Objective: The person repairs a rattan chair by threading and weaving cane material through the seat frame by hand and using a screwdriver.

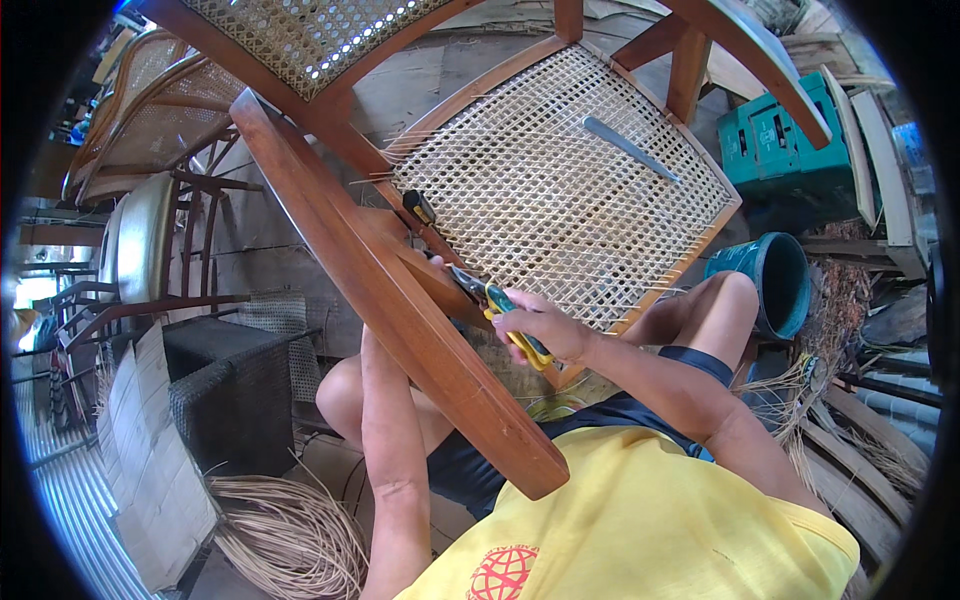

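Note:
In front of me is a wooden armchair with a woven cane seat (560,180). My right hand (545,325) is closed around the yellow and green handles of a pair of pliers (497,300). The pliers' jaws are at the seat frame's left edge, beside the weave. My left arm passes beneath the wooden armrest (390,290), which hides most of my left hand (437,261). Only a fingertip shows near the jaws. A flat grey metal blade-like tool (630,148) lies on the cane. Loose cane strands (450,140) stick out over the frame's far left corner.
A small black object (418,206) rests on the seat's left rail. At right are a green crate (785,140) and a teal bucket (775,285). A coil of cane (290,535) lies at lower left, near cardboard (150,450) and a dark woven chair (235,400).

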